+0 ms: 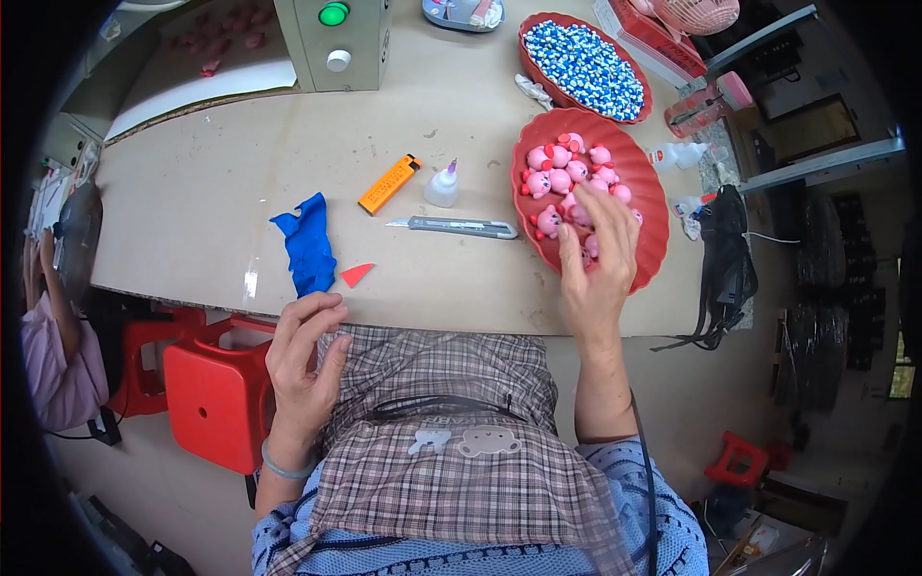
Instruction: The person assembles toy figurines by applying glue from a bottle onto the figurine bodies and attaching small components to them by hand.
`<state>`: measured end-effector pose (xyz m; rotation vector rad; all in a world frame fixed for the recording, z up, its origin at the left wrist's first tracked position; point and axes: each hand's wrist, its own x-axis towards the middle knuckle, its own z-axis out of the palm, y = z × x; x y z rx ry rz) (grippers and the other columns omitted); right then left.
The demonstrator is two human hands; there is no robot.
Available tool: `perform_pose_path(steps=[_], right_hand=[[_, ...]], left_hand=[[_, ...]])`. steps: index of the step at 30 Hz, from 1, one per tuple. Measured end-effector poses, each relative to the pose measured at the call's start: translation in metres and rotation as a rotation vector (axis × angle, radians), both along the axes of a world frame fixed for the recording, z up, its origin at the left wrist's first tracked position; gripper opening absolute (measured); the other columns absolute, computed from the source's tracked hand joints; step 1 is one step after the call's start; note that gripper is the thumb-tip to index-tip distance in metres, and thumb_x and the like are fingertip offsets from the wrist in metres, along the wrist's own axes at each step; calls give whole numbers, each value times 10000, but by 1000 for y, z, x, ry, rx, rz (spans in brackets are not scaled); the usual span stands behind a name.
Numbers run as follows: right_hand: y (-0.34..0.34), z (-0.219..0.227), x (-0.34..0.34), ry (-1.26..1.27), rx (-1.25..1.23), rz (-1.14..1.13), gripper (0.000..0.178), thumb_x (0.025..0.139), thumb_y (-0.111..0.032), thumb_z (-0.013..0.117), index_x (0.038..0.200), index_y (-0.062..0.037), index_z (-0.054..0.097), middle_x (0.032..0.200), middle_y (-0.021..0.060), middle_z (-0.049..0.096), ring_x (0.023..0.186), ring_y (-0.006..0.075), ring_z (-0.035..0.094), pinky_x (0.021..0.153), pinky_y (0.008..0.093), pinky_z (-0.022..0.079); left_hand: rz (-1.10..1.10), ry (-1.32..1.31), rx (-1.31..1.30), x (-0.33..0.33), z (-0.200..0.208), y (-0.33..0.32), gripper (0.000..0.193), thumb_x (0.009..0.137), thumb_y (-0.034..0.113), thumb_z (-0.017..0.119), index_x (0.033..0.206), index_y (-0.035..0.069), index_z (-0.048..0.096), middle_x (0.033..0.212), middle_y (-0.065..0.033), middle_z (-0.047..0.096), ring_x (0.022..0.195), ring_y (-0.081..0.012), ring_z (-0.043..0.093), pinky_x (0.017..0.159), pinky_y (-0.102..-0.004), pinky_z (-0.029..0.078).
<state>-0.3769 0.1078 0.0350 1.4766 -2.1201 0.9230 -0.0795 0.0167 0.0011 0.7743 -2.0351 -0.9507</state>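
Note:
My right hand [603, 269] reaches over a red scalloped tray [645, 178], thumb and fingers apart around some round pink figurines [538, 183]. Part of the pile is hidden behind the fingers. At the table's front edge, my left hand [303, 370] is raised with nothing in it, fingers loosely bent and spread. Just beyond it lie a crumpled blue piece [309, 250] of sheet material and a small red scrap [356, 275]. A grey utility knife [459, 228] rests left of the tray. Behind the knife are a small white bottle [442, 186] with a purple tip and a flat orange case [389, 184].
A second red tray [645, 104] full of blue and white bits stands farther back. A grey box [336, 24] with a green button is beside a shelf. Small bottles [677, 154] and a black bag [720, 259] line the right edge. Red stools [216, 408] stand left; a person [67, 355] sits beyond.

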Motion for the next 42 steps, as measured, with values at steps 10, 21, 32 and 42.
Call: perform_pose_path(steps=[10,21,32,42], right_hand=[[-34,-29,71,-450,-42,373,596,820,23,624,1382,40,427,1360,248,476,1255,404,489,1072,442,379],[-89,-48,60,-589,23,364,630,844,8,633,1415,-7,368,1307,220,562,1181,340,581,988,390,472],[-102,-43,63,-656,62,353,425,864,-18,642,1258,-27,483,1113,202,648,991,371,657,835,425,525],[-90,-34,67,-270,200,361,348,827,7,652,1168,-27,596,1141,126,658,1053,306,621,1062,476,358]], left_hand=[[133,-16,-73,17,4,-14,217,809,-90,642,1014,-24,665,1088,-158,635,969,-270,640,807,-325,529],[212,-36,-240,46,13,-80,174,885,-41,610,1046,0,662,1134,-146,630,1031,-253,615,847,-333,511],[105,-190,-286,28,46,-145,239,831,-59,606,1052,9,668,1141,-154,620,1035,-283,618,812,-329,522],[328,-370,-412,34,22,-298,212,813,29,645,1025,25,653,1128,-139,596,1044,-333,585,904,-399,495]])
